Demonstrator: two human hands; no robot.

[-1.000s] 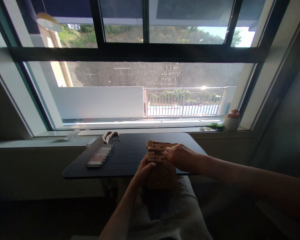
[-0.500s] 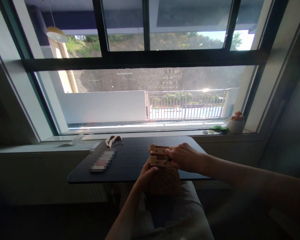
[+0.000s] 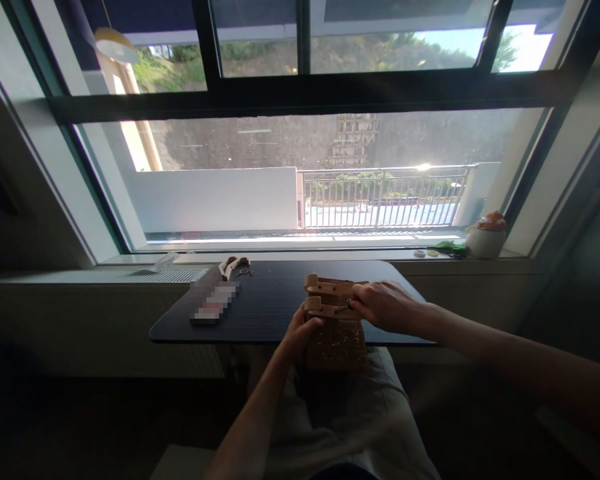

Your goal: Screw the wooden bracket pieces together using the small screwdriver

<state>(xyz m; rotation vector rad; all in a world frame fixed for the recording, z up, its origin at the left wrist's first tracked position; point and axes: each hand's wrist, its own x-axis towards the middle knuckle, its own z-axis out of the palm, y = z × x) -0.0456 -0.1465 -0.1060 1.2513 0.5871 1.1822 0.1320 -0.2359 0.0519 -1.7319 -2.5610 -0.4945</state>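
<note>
A brown, glossy block with a patterned surface [image 3: 336, 347] rests at the table's near edge, above my lap. Two pale tan wooden strips with rounded raised ends, a near one [image 3: 330, 309] and a far one [image 3: 323, 287], lie across its top. My left hand [image 3: 300, 330] is closed round the block's left side, thumb by the near strip. My right hand [image 3: 385, 303] pinches a short, thin dark metal tool [image 3: 343, 309], whose tip meets the near strip; its exact kind is too small to tell. Small dark holes show in the far strip.
Pale curved wooden pieces [image 3: 229, 268] and several small screws [image 3: 245, 271] lie on the dark table [image 3: 275, 313]. A blurred-out flat object [image 3: 215, 303] lies at the left. A white jar [image 3: 486, 239] stands on the windowsill beside green leaves [image 3: 450, 249].
The view has tilted down and shifted, so the whole scene sits higher and slightly different in frame. My right hand has moved a little rightward relative to the strips, showing more of the far strip.
</note>
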